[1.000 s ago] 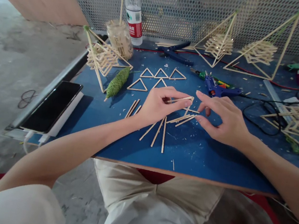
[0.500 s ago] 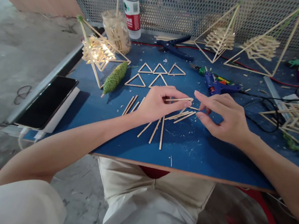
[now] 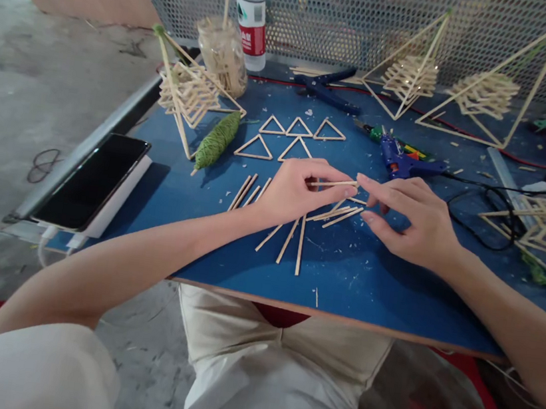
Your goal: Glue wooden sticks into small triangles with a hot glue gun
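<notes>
My left hand is closed, pinching thin wooden sticks between thumb and fingers; how many is hard to tell. Close to the sticks' right end, my right hand has its thumb and fingers apart, with the index fingertip at or very near that end. Loose wooden sticks lie fanned out on the blue table, under and around my left hand. Several small stick triangles lie flat beyond my hands, one partly hidden by my left hand.
A blue glue gun and dark blue pliers lie farther back. Stick pyramids stand along the mesh panel. To the left are a green yarn bundle, a jar of sticks, a water bottle and a phone.
My right index fingertip has come in to the end of the sticks in my left hand. The whole view has shifted slightly. The lights in the left pyramid no longer glow.
</notes>
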{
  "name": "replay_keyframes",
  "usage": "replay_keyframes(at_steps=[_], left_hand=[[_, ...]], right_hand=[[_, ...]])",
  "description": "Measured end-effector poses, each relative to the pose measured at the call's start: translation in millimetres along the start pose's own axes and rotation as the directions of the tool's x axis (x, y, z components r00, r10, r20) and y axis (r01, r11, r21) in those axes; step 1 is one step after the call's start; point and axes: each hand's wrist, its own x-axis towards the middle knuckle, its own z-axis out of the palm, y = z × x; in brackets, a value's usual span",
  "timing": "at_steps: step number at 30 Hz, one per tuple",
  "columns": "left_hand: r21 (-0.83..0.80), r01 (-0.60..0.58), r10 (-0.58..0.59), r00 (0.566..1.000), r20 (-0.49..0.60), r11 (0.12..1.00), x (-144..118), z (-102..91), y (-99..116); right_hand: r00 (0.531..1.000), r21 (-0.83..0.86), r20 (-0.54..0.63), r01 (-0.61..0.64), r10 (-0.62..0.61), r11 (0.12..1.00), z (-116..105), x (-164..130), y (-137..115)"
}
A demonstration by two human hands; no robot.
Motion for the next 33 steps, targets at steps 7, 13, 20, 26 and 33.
replay_keyframes(at_steps=[7, 13, 20, 26, 33], left_hand=[[-0.006, 0.001, -0.001, 1.0, 0.005, 1.0, 0.5, -0.6, 1.2], [-0.022, 0.04, -0.039, 0.999, 0.005, 0.999, 0.2, -0.9, 0.2], [-0.048, 0.072, -0.072, 0.997, 0.009, 0.996, 0.3, -1.3, 3.1], [-0.048, 0.024, -0.024, 1.0, 0.001, 0.999, 0.4, -2.1, 3.4], [0.02, -0.055, 0.055, 0.998, -0.031, 0.998, 0.5, -1.4, 2.1]], right_hand=[[0.998, -0.013, 0.057, -0.023, 0.024, 1.0, -0.7, -0.8, -0.8], [0.997, -0.049, 0.071, 0.003, 0.0, 0.999, 1.1, -3.0, 2.0], [0.989, 0.017, 0.148, 0.005, -0.008, 1.0, 2.0, -4.4, 4.2], [0.992, 0.21, 0.123, -0.062, 0.037, 0.976, 1.8, -2.6, 3.7], [0.986, 0.404, 0.148, -0.127, 0.073, 0.906, -2.8, -0.8, 3.1]])
